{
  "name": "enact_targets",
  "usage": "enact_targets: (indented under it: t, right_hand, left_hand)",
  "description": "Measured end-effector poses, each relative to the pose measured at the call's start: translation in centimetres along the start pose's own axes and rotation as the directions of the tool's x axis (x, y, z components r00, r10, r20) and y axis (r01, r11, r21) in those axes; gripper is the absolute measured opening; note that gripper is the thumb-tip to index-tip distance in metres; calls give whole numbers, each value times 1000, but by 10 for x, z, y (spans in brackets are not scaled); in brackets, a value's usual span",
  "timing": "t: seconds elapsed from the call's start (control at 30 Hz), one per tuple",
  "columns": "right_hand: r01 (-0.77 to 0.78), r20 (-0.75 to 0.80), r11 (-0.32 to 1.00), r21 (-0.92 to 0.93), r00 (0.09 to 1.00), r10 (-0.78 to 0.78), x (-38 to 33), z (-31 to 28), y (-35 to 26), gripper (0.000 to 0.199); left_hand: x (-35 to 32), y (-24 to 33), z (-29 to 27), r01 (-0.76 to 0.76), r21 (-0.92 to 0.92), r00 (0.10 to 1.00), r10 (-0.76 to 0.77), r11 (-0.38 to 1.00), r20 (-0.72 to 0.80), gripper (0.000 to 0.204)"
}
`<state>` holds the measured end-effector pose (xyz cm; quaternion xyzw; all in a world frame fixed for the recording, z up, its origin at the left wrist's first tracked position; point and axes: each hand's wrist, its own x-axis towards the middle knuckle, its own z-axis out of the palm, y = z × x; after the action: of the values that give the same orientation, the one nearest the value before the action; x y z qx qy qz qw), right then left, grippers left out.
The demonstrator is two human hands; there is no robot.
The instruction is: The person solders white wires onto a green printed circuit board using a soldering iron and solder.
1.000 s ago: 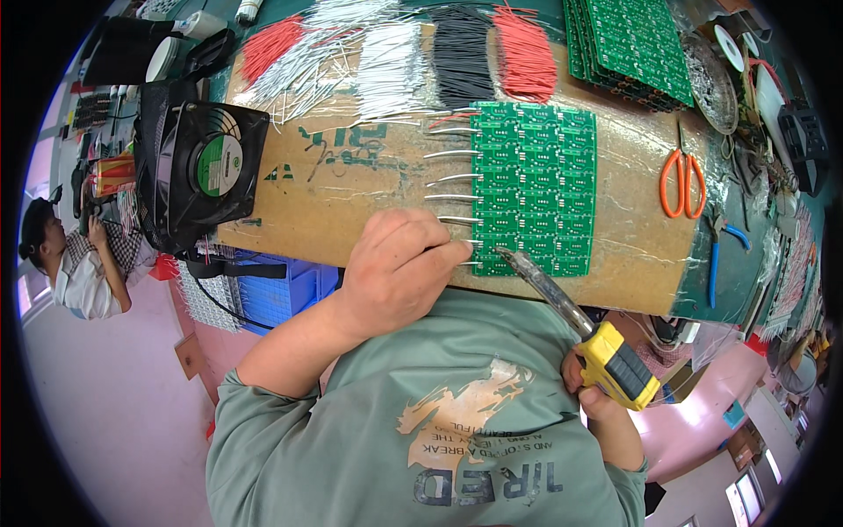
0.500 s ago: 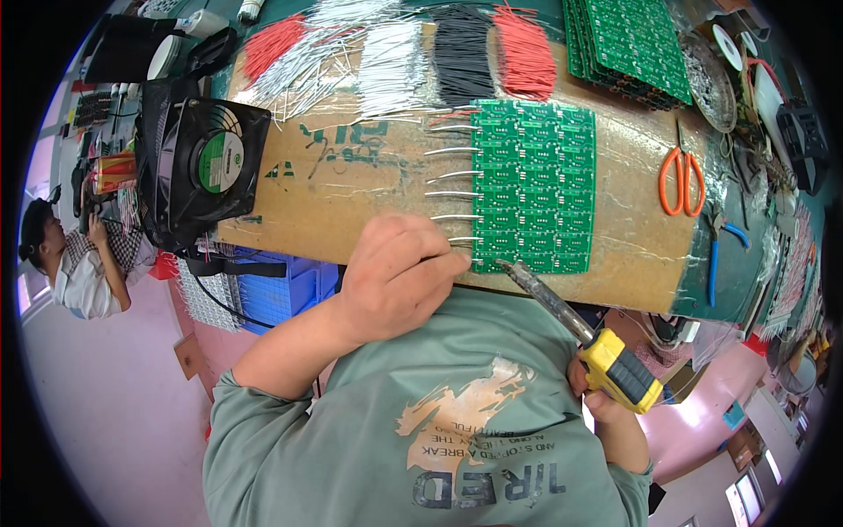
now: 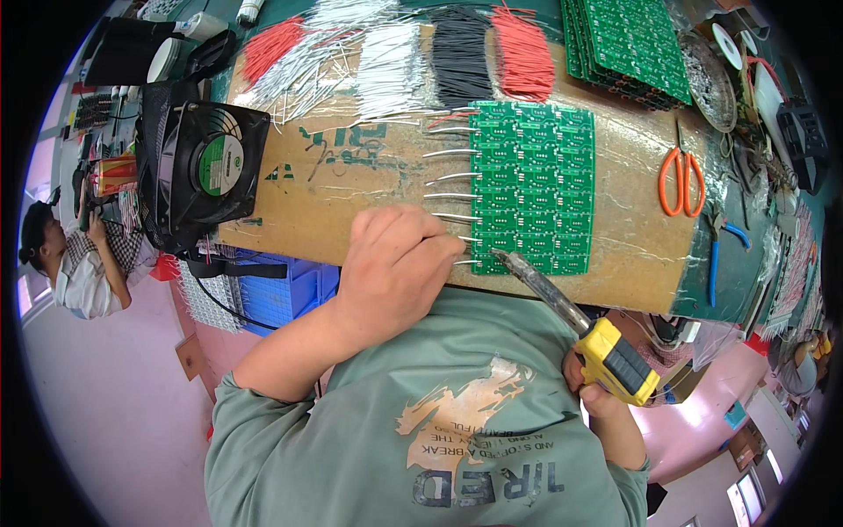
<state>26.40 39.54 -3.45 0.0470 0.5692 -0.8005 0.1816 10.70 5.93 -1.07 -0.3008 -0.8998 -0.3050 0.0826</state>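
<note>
A green panel of circuit boards [image 3: 533, 189] lies on the cardboard-covered bench, with several white wires [image 3: 452, 154] sticking out of its left edge. My left hand [image 3: 395, 263] is closed in a pinch just off the panel's lower left corner. Two of the wires end by its fingertips; whether it grips one is hidden. Low on the right, my right hand [image 3: 587, 386] is wrapped round the yellow and black handle of a soldering iron [image 3: 562, 307]. The iron's tip rests over the panel's lower left part, close to the lowest wires.
Bundles of white wires [image 3: 389, 70], black wires [image 3: 462, 57] and red wires [image 3: 524, 54] lie beyond the panel. A black fan [image 3: 215, 162] stands left. Right are stacked green panels [image 3: 625, 48], orange-handled scissors [image 3: 681, 180] and blue-handled pliers [image 3: 714, 259]. Another person [image 3: 83, 263] sits far left.
My left hand has drawn back slightly to the left, uncovering the lowest white wire at the panel. The soldering iron's tip has shifted a little left and up.
</note>
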Motion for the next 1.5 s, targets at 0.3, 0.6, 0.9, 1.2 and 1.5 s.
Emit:
enact_targets:
  t: [0.3,0.6,0.9,1.2,1.5]
  right_hand:
    - [-8,-11,1000,-2,1000,8,0,1,1,44]
    - [45,19,989,-143,999,-43,5,1,3,48]
    - [6,74,989,-147,997,5,5,-6,10,47]
    - [7,78,988,-151,997,5,5,-8,12,47]
    - [0,58,983,-186,998,11,6,-6,9,45]
  left_hand:
    - [-3,-3,3,-20,-59,1000,19,998,-16,28]
    - [-3,-10,8,-132,-67,990,128,989,-66,29]
    - [-2,-11,10,-137,-75,988,131,988,-80,30]
    - [-2,-11,10,-128,-89,990,121,988,-77,30]
    - [-2,-11,12,-121,-78,990,115,990,-82,28]
